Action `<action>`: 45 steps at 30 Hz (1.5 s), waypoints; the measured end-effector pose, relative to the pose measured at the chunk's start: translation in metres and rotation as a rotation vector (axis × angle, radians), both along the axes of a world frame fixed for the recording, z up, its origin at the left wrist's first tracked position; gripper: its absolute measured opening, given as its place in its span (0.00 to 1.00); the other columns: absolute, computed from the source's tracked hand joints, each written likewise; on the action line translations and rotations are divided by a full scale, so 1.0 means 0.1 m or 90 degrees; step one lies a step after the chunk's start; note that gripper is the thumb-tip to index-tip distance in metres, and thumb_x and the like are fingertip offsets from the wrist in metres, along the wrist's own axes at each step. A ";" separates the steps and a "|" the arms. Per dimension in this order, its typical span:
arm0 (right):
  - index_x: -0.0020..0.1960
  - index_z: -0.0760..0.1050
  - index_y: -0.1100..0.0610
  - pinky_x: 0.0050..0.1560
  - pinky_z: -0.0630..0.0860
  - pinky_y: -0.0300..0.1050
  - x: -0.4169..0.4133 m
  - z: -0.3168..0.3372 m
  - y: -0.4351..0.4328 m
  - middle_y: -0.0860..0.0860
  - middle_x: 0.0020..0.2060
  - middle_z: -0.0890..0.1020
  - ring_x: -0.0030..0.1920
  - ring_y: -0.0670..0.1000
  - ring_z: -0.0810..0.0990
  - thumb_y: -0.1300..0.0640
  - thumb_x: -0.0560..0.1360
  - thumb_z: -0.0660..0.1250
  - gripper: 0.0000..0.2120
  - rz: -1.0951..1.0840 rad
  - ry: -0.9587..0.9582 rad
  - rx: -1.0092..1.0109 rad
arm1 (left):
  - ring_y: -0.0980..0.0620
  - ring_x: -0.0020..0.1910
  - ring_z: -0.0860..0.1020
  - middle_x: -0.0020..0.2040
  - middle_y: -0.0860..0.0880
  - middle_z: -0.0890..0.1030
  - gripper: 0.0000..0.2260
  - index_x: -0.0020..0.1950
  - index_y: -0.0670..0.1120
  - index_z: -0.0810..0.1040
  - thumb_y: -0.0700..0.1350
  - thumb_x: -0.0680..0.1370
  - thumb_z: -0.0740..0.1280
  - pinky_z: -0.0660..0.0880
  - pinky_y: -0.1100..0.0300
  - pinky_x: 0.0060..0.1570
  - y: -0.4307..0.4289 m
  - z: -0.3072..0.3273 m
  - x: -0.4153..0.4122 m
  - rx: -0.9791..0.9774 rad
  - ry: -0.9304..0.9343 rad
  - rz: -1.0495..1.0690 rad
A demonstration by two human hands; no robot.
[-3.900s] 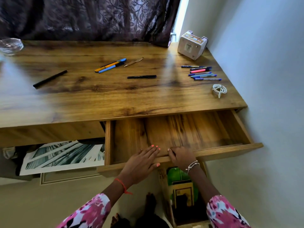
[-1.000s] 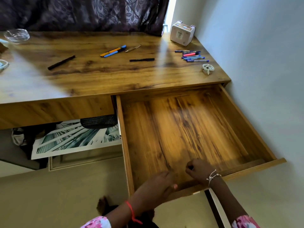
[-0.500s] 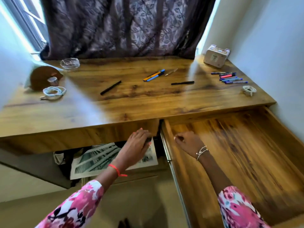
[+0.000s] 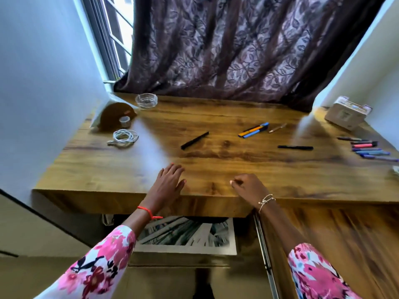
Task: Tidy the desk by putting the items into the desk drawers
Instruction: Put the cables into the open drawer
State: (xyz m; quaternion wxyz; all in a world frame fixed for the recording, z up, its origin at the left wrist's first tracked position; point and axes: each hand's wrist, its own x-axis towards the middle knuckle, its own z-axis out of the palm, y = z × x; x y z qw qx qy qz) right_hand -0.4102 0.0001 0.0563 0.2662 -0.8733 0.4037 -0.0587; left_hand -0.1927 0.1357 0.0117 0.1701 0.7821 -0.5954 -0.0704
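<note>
Though hooked under the closed left drawer front [image 4: 103, 201] half a second ago, now flat on the glossy brown wooden desk [image 4: 103, 169] near its front edge: left grip [image 4: 170, 182], fingers straight, holding nothing. Just beside it, right grip [image 4: 248, 186], up from inside the pulled-out wooden right drawer [image 4: 345, 238], fingers curled in on nothing, resting on the wood. Still lying untouched farther back: slim black pen [image 4: 195, 140] ahead of the left grip, black marker [image 4: 295, 147] ahead of the right, orange and blue pens [image 4: 253, 130] side by side, thin metallic pen [image 4: 277, 127] next to them. At the right edge, row of coloured markers [image 4: 367, 148]; at the left, coiled white cable [image 4: 124, 137]. Right drawer still open, nothing visible in it.
</note>
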 end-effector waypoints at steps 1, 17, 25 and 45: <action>0.45 0.80 0.63 0.39 0.74 0.45 0.10 -0.02 -0.09 0.54 0.36 0.81 0.37 0.54 0.78 0.54 0.77 0.61 0.13 0.008 0.001 0.002 | 0.46 0.74 0.58 0.71 0.45 0.66 0.19 0.70 0.43 0.66 0.48 0.81 0.57 0.57 0.50 0.72 -0.03 -0.03 0.08 0.004 0.002 0.016; 0.39 0.80 0.63 0.29 0.60 0.41 2.11 -0.04 -0.78 0.50 0.28 0.76 0.27 0.44 0.69 0.55 0.76 0.63 0.13 0.158 -0.088 0.069 | 0.55 0.76 0.45 0.77 0.53 0.49 0.31 0.76 0.49 0.54 0.62 0.77 0.53 0.43 0.54 0.73 -0.01 -0.31 1.18 0.085 0.024 0.137; 0.37 0.79 0.62 0.40 0.66 0.40 3.17 -0.14 -0.53 0.58 0.33 0.79 0.36 0.51 0.73 0.54 0.74 0.66 0.12 0.166 -0.105 0.180 | 0.62 0.74 0.41 0.75 0.60 0.45 0.31 0.75 0.57 0.47 0.62 0.77 0.57 0.37 0.60 0.73 0.28 -0.30 1.64 0.124 0.008 0.045; 0.37 0.79 0.68 0.33 0.67 0.45 4.11 -0.38 -0.13 0.58 0.30 0.76 0.33 0.52 0.72 0.58 0.64 0.75 0.12 0.043 -0.072 0.213 | 0.65 0.74 0.40 0.75 0.63 0.45 0.31 0.74 0.60 0.44 0.69 0.75 0.49 0.34 0.57 0.73 0.41 -0.37 1.76 0.108 0.001 0.037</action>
